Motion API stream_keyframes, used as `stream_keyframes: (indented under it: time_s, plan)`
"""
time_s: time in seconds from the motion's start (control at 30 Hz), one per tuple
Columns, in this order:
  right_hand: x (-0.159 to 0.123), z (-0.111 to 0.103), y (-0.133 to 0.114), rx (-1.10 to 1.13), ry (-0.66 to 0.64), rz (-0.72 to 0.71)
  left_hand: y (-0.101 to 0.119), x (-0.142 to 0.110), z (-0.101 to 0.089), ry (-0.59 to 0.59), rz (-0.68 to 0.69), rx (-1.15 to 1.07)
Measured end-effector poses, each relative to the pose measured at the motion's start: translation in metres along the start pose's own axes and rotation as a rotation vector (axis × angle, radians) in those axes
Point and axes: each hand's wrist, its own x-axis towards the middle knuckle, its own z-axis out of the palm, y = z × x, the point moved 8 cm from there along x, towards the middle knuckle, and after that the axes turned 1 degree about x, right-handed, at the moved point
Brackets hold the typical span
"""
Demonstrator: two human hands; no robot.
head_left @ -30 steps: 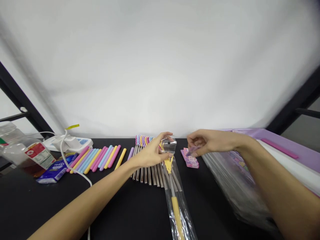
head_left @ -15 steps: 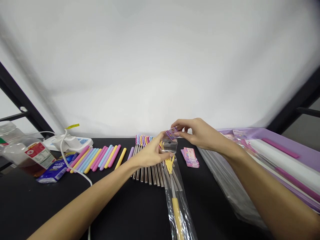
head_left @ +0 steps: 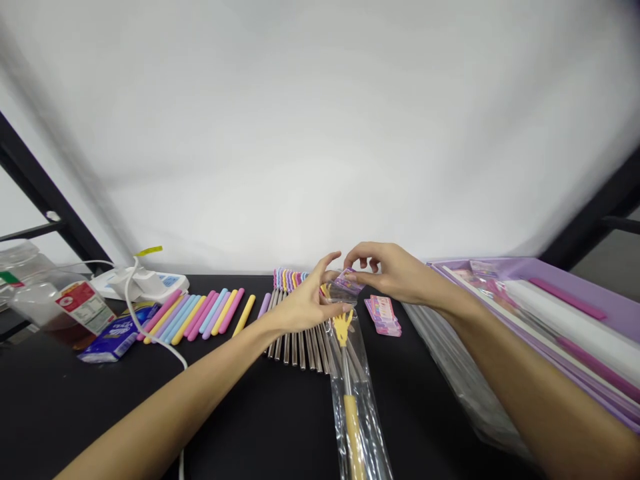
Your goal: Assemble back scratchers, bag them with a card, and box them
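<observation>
A long clear plastic bag point(head_left: 356, 400) lies on the black table point(head_left: 250, 427) with a yellow-handled, hand-shaped tool point(head_left: 350, 407) inside it. My left hand point(head_left: 305, 303) pinches the bag's top end, fingers closed on it. My right hand point(head_left: 387, 270) holds a small pink-purple card point(head_left: 347, 281) in its fingertips right at the bag's opening. A small stack of the same pink cards point(head_left: 383, 315) rests just right of the bag.
A fan of metal rods with coloured tips point(head_left: 295, 320) lies behind the bag. Pastel silicone sleeves point(head_left: 200, 313) lie in a row to the left, near a white cable point(head_left: 150, 333), blue packet point(head_left: 113, 331) and bottle point(head_left: 55, 307). Clear bags point(head_left: 460, 373) and a purple tray point(head_left: 550, 293) lie on the right.
My right hand picked a card from the pink stack, carried it left to the bag's top, and has lowered it to the opening. My left hand stayed on the bag.
</observation>
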Motion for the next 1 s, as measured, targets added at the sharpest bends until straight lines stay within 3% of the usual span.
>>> stream_keyframes:
  time_s: [0.27,0.47,0.67,1.0]
  plan:
    - [-0.001,-0.009,-0.005,0.09,0.054,0.002,-0.003,0.001,-0.005,0.025,-0.025,0.114]
    - [-0.004,-0.003,-0.005,0.164,-0.09,0.04,-0.004,0.001,0.003,-0.043,-0.041,0.031]
    - [-0.004,0.009,-0.001,0.338,-0.141,0.099,-0.006,0.0,0.002,0.0,-0.059,0.07]
    - [-0.006,0.006,0.006,0.299,-0.22,0.104,-0.003,-0.001,-0.005,0.058,-0.085,0.105]
